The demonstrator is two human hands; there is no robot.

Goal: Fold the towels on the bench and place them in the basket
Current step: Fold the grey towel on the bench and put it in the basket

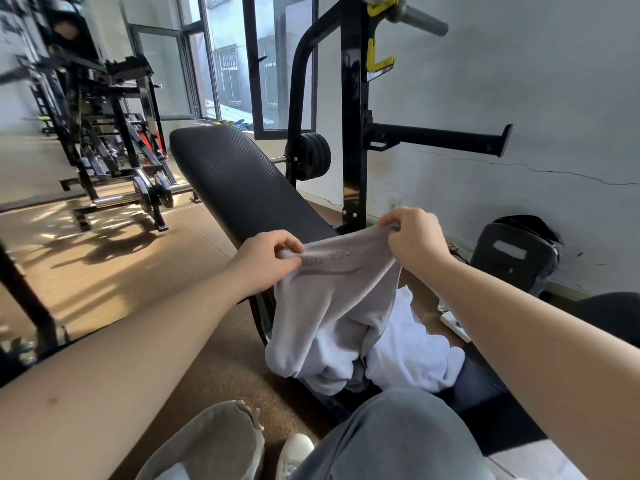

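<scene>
My left hand [268, 261] and right hand [412, 244] each pinch a top corner of a pale grey terry towel [332, 299], fingers curled tight on the cloth, so that its upper hem stretches between them with faint stitched lettering on it. The rest of the towel hangs below my grip and bunches at the bottom. Just under my right hand, partly behind the hanging cloth, a white crumpled towel [408, 344] lies in a heap on the near end of the black ribbed padded bench [239, 188]. The bench's long pad slopes away beyond my left hand.

Below my left forearm, close to my knee, stands a soft grey felt basket [214, 448] on the brown speckled floor [104, 271], with my white shoe [296, 452] just beside it.

Beyond my right hand rises a black steel rack upright [353, 116] with yellow hooks [379, 62] and a bare steel bar end [419, 19]. Black weight plates [313, 155] sit low beside it. To the right of my grip a black backpack [516, 254] leans against the cracked white wall [554, 98]. Far past my left hand stand an open window [239, 64] and another black weights machine [104, 116], with sunlight patches on the floor.
</scene>
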